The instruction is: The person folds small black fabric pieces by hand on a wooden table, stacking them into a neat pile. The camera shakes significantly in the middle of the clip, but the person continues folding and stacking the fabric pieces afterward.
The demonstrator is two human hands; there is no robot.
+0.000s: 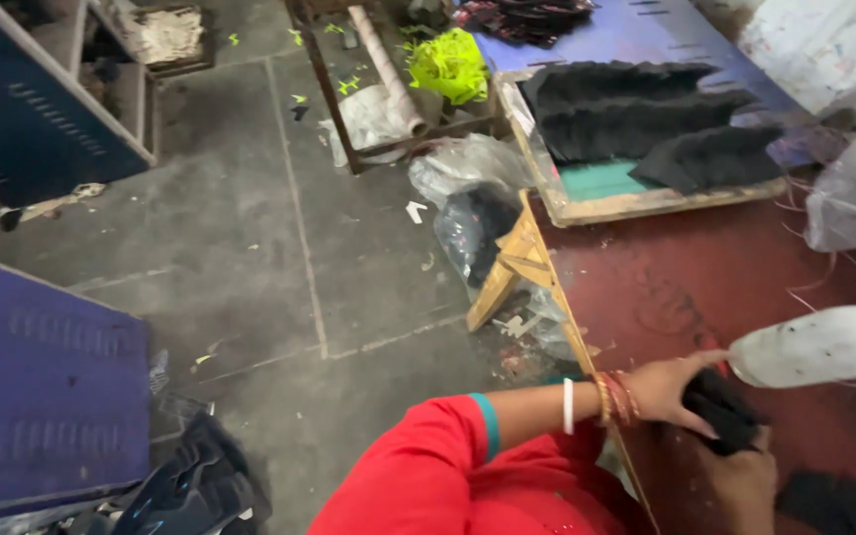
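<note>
Red worktable point(705, 277), both hands gripping black fabric piece point(723, 414), left hand point(668, 388), right hand point(735, 482), white bottle point(816, 347) beside

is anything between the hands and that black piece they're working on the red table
Nothing visible. The left hand already rests on the black piece, and the right hand touches it from below. The white bottle-like thing lies just beside them on the red table, not between.
</note>
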